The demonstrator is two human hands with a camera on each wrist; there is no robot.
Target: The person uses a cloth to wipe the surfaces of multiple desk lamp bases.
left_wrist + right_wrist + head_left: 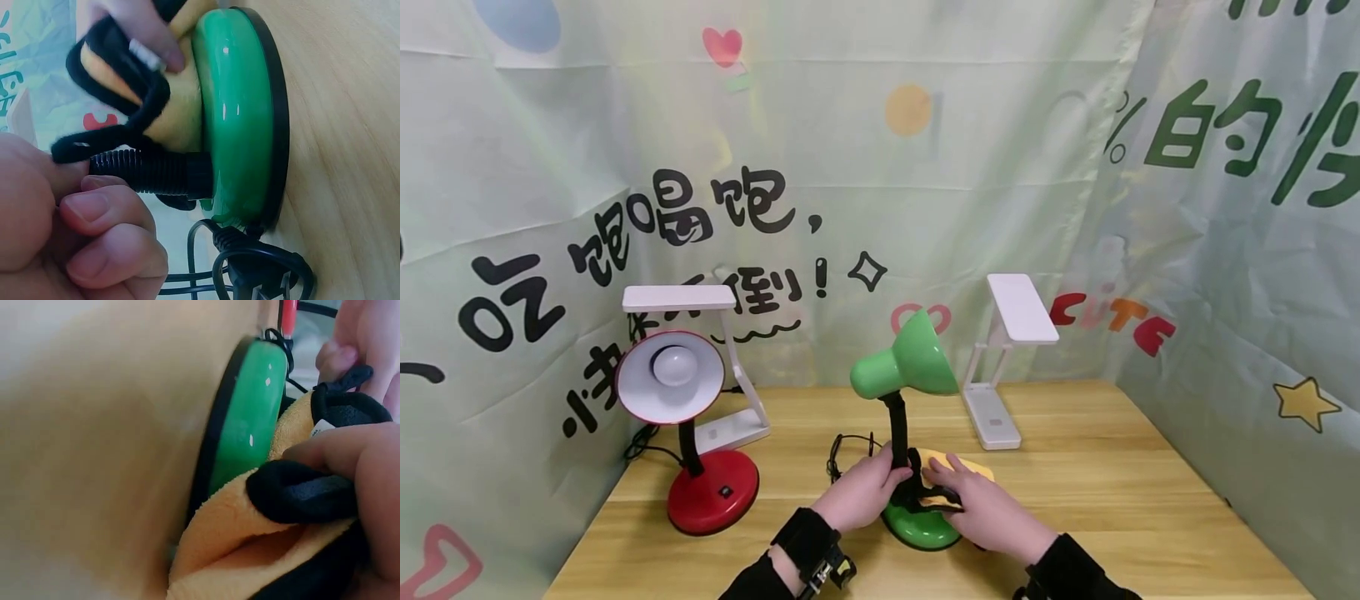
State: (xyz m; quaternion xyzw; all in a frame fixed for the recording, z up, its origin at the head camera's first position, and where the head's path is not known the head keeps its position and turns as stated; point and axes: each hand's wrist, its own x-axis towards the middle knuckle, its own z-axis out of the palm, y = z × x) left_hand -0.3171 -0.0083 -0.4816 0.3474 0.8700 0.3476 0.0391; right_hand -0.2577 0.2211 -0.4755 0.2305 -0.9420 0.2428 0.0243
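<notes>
The left hand (pixel 861 492) curls round the green lamp (pixel 898 423) at its neck (pixel 147 172), likely bendy but graspable; the right hand (pixel 988 512) pinches the yellow cloth (pixel 228 519), probably soft and light.

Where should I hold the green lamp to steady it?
I'd grab the green lamp by its upright black neck, from the left: it's slim enough to grip, as the left hand does, while the right hand and yellow cloth crowd the right.

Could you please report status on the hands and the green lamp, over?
Left hand gripping black neck; right hand on yellow cloth at base; green lamp upright; black plug beside base, possible obstruction.
</notes>
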